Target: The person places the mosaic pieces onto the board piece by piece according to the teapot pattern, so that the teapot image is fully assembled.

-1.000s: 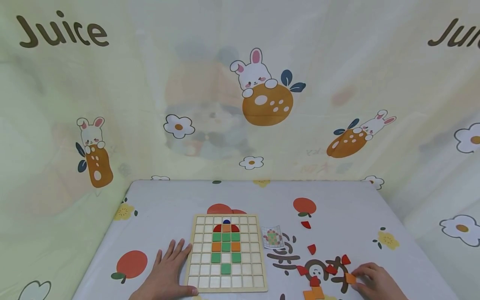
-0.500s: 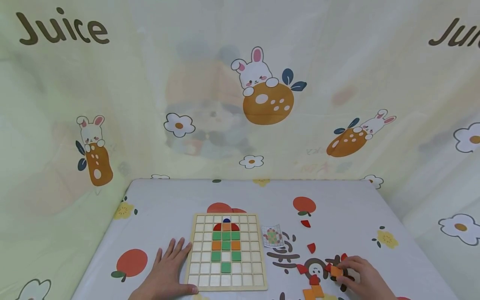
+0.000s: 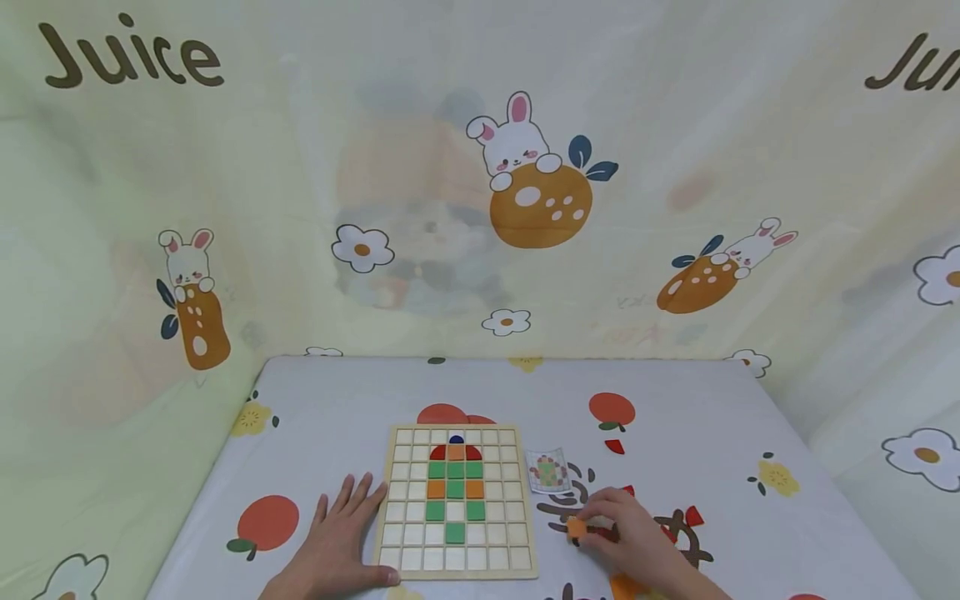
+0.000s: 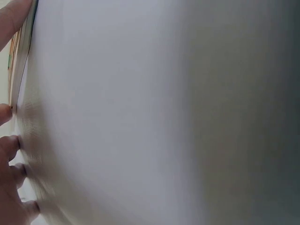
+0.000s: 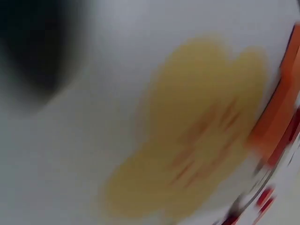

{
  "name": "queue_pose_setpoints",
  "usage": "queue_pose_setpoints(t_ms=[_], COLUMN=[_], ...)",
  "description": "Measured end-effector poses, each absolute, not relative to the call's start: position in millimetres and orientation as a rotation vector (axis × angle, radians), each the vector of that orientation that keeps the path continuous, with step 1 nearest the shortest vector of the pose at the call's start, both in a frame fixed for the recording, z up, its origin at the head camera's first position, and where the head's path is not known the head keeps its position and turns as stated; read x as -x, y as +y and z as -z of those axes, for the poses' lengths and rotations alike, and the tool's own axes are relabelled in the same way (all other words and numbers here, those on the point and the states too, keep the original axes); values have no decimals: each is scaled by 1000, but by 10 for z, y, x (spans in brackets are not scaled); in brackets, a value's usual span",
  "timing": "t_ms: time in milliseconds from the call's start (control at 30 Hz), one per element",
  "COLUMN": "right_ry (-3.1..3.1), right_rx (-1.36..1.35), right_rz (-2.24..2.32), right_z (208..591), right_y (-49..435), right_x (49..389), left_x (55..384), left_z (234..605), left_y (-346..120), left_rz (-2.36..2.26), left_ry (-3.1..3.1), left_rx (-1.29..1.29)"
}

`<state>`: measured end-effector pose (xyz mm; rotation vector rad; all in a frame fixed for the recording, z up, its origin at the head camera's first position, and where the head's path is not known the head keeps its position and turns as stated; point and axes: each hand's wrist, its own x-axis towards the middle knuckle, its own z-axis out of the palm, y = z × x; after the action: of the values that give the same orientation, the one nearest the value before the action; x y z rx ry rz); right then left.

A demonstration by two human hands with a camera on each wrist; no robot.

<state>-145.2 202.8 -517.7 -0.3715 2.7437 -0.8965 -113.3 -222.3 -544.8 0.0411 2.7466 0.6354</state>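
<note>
A wooden grid board (image 3: 498, 553) lies on the table, with green, orange, red and blue tiles set in its upper and middle squares. My left hand (image 3: 333, 542) rests flat beside the board's left edge, fingers spread, its thumb at the lower left corner. In the left wrist view, its fingers (image 4: 9, 147) touch down near the board's side. Between thumb and fingers, my right hand (image 3: 633, 537) pinches an orange square tile (image 3: 576, 527), right of the board. The right wrist view is blurred and does not show that hand's fingers.
A small printed pattern card (image 3: 548, 472) lies against the board's right edge. Loose red quarter-round tiles (image 3: 614, 447) are scattered to the right, some partly hidden by the right hand. Orange tiles (image 3: 622, 587) lie near the front, under the right wrist.
The right hand has carried the orange square tile leftward from the loose tiles toward the board. My left hand has stayed at the board's edge.
</note>
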Motion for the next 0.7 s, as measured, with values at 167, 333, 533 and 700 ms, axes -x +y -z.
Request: queue_pose_setpoints(t_ms=[167, 333, 533, 700], right_ry=[2713, 2709, 2727, 2720], right_rx=[548, 700, 804, 827], right_rz=[865, 824, 747, 727], right_z=[5179, 5196, 5208, 5215], right_y=[1722, 1438, 1158, 1008], right_x=[1500, 1528, 1529, 1518], left_x=[1130, 1137, 1136, 1128], left_z=[5450, 5450, 5452, 5445], left_y=[-2226, -2229, -2227, -2225], left_rz=[-638, -627, -647, -661], left_ry=[2750, 2762, 2758, 2752], left_rx=[-40, -45, -46, -50])
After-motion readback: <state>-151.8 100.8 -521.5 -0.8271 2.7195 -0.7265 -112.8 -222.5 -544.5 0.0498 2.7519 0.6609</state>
